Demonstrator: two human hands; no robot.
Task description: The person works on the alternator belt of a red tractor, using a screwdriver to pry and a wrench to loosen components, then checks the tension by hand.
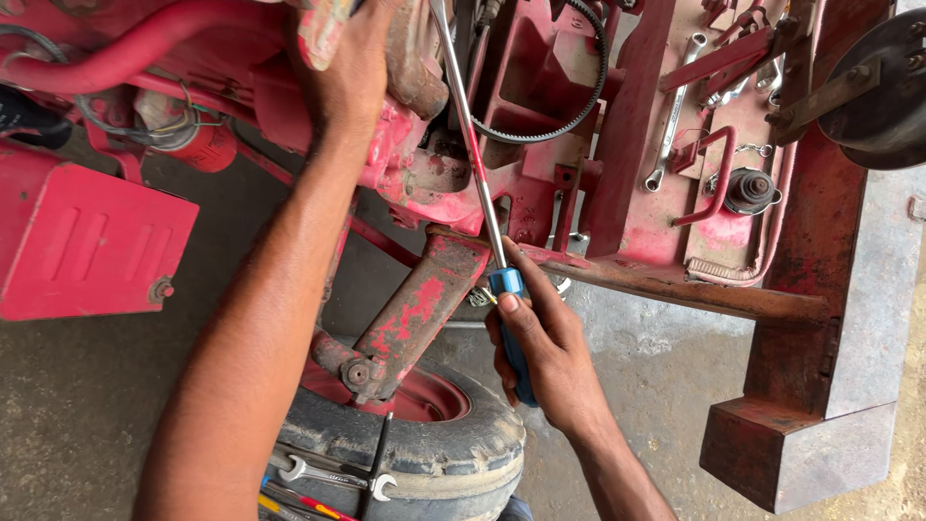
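My right hand (pixel 540 352) grips the blue handle of a long screwdriver (pixel 473 145). Its metal shaft runs up and left into the red tractor engine bay, and the tip is hidden at the top edge. My left hand (pixel 352 68) reaches up along the left and presses on a worn red engine part (pixel 415 164) near the top. Whether it grips anything I cannot tell. A black drive belt (pixel 579 106) loops just right of the shaft.
A front tyre (pixel 434 453) below carries spanners (pixel 333 478) and small screwdrivers. More spanners (pixel 675 106) and a black cap (pixel 750 190) lie on the red frame tray at right. A rusty steel bumper (pixel 801 425) stands right, a red panel (pixel 82 241) left.
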